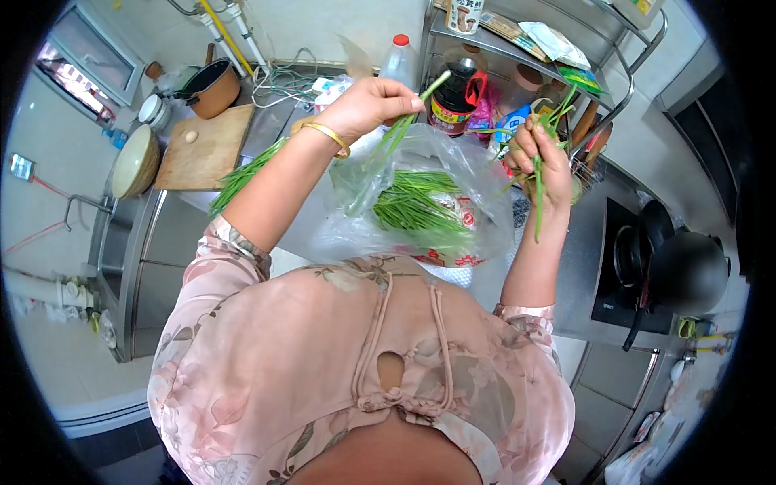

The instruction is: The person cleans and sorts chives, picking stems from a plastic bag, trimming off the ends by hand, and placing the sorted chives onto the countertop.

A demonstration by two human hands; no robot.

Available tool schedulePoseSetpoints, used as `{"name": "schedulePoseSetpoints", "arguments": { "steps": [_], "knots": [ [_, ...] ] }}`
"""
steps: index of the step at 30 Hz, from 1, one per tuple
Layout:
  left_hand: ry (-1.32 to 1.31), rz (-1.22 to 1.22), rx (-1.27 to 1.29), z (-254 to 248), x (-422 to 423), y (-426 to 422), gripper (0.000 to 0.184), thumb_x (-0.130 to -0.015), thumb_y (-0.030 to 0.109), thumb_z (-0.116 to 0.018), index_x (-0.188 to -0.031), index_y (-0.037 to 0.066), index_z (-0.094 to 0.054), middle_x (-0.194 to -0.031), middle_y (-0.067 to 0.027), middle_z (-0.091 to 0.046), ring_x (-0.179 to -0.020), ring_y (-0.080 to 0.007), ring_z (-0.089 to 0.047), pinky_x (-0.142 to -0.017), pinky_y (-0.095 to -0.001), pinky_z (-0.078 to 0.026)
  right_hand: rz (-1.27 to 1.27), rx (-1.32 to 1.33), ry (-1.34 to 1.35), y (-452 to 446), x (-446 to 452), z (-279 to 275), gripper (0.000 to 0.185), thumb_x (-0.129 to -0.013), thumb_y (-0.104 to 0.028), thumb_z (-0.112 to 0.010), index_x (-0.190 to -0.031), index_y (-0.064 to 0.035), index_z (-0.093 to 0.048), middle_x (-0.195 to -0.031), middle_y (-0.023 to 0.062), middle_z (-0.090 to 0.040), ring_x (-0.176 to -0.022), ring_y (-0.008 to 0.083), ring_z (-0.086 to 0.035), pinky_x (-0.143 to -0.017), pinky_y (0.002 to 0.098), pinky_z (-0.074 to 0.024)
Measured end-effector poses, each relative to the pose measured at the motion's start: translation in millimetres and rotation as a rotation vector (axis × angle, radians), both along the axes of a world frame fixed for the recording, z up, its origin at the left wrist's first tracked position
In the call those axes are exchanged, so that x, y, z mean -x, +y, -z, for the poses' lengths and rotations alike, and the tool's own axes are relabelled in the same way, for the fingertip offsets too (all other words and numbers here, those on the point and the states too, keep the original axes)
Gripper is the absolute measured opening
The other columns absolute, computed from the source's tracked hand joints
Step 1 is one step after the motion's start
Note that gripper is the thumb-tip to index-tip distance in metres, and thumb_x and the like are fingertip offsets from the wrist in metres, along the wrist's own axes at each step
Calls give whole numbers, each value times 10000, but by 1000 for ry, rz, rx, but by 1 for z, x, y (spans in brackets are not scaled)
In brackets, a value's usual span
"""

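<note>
My left hand (370, 109), with a gold bangle at the wrist, is closed in a pinch on a few garlic chives (402, 133). Their pale ends stick up past the fingertips and the green leaves hang down. In my right hand (543, 162), fingers curled, is a loose tuft of green chive leaves (538, 206), some poking out above the fist. Below and between the hands, an open clear plastic bag (485, 170) lies on the counter with a bunch of garlic chives (416, 202) in it. Another bundle of chives (242, 179) lies partly behind my left forearm.
At left are a wooden cutting board (202, 149) with a small round pale item, a bowl (139, 166) and an orange-brown pot (214, 87). A dark sauce bottle (453, 101) stands behind the bag, beneath a metal rack (493, 44). A cooktop (612, 275) with pans is at right.
</note>
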State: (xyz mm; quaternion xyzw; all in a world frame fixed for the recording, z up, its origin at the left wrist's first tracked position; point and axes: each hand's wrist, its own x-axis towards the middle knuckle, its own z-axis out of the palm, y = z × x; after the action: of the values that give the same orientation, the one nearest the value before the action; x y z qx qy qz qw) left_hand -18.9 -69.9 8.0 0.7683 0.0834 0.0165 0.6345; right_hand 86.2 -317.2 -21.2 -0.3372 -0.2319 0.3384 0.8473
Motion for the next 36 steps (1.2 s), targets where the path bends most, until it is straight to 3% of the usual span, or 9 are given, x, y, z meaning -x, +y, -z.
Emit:
{"name": "schedulePoseSetpoints", "arguments": {
  "steps": [5, 9, 10, 14, 21, 27, 31, 34, 36],
  "knots": [
    [-15, -95, 257, 9, -8, 3, 152, -782, 218, -639, -826, 81, -589, -688, 39, -546, -582, -34, -470, -552, -170, -406, 98, 230, -126, 24, 25, -7, 182, -843, -121, -513, -984, -7, -500, -695, 34, -483, -532, 107, -428, -496, 216, -372],
    [-36, -152, 273, 4, -8, 0, 140, -771, 201, -653, -767, 104, -552, -670, 41, -547, -563, -33, -487, -525, -161, -401, -49, 202, -109, 35, 22, 9, 202, -825, -130, -555, -980, -7, -513, -734, 11, -492, -579, 92, -447, -509, 199, -357],
    [-39, -163, 269, 4, -8, -1, 145, -768, 197, -656, -755, 109, -542, -663, 41, -547, -559, -33, -492, -519, -159, -400, 109, 308, -144, 41, 31, 5, 189, -782, -112, -616, -925, -23, -529, -714, -19, -473, -592, 70, -436, -528, 190, -351],
    [-62, -154, 207, 4, -10, -4, 156, -765, 203, -658, -748, 110, -533, -642, 42, -540, -559, -35, -503, -506, -159, -390, 297, 432, -499, 68, 40, 8, 207, -708, -111, -697, -821, -42, -538, -709, -41, -495, -595, 42, -422, -554, 186, -359],
    [-103, -129, 178, 7, -11, -8, 170, -752, 213, -670, -756, 99, -544, -640, 36, -535, -555, -39, -486, -501, -166, -353, 271, 388, -596, 93, 37, 12, 139, -736, -110, -657, -767, -36, -544, -694, -30, -536, -618, 41, -458, -550, 193, -373],
    [-105, -103, 123, 7, -9, -6, 165, -750, 201, -667, -756, 82, -554, -665, 30, -538, -606, -50, -489, -564, -186, -377, 73, 413, -357, 84, 30, 3, 67, -796, -142, -558, -778, -84, -529, -646, -55, -470, -503, 19, -367, -442, 182, -259],
    [-156, -49, 31, 13, -10, -4, 167, -757, 213, -655, -749, 74, -563, -675, 28, -533, -647, -65, -483, -617, -208, -378, 31, 516, -475, 79, 26, -4, 79, -805, -148, -537, -811, -74, -511, -669, -29, -500, -509, 38, -388, -443, 183, -299],
    [-150, -54, 5, 14, -12, -7, 171, -772, 226, -635, -736, 77, -558, -666, 30, -526, -627, -62, -465, -605, -203, -365, 154, 515, -560, 80, 24, -2, 93, -797, -129, -546, -804, -44, -508, -642, -11, -507, -486, 57, -410, -447, 195, -328],
    [-138, -83, 45, 14, -13, -8, 174, -782, 230, -622, -724, 83, -550, -656, 34, -520, -604, -55, -449, -587, -193, -354, 147, 397, -427, 78, 23, 0, 105, -801, -133, -549, -807, -38, -505, -658, 5, -514, -505, 62, -424, -450, 194, -337]
  ]
}}
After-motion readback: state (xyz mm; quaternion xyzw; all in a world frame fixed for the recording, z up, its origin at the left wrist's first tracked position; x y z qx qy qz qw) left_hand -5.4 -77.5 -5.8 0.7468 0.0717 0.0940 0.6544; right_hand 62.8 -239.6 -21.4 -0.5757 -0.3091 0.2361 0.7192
